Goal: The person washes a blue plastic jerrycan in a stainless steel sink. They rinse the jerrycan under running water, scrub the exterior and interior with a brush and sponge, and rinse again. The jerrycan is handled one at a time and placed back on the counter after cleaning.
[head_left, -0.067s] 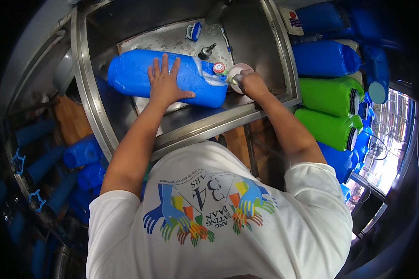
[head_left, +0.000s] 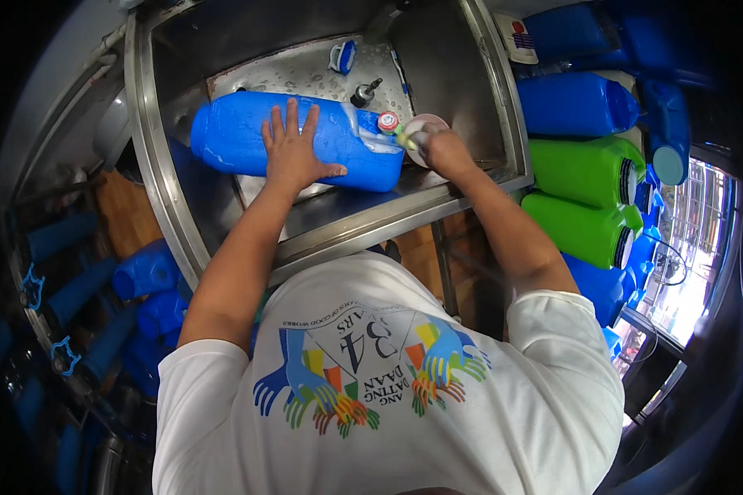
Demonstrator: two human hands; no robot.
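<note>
A large blue plastic jug (head_left: 239,136) lies on its side across the steel sink, wet and with white foam near its right end. My left hand (head_left: 293,153) rests flat on its upper side, fingers spread. At the jug's right end, my right hand (head_left: 447,155) is closed around a small yellow-green thing (head_left: 404,139), whose kind I cannot make out. Partly behind that hand is a pale pink bowl (head_left: 425,124). A red and white round cap (head_left: 388,122) shows beside the jug's end.
In the steel sink (head_left: 347,235) lie a blue-bristled scrub brush (head_left: 344,57) and a black and metal fitting (head_left: 366,92). Green jugs (head_left: 582,169) and blue jugs (head_left: 574,103) stand to the right. More blue containers (head_left: 149,268) are at the lower left.
My right hand has shifted slightly, and the yellow-green thing in it shows more plainly beside the jug's end. The left hand stays on the jug.
</note>
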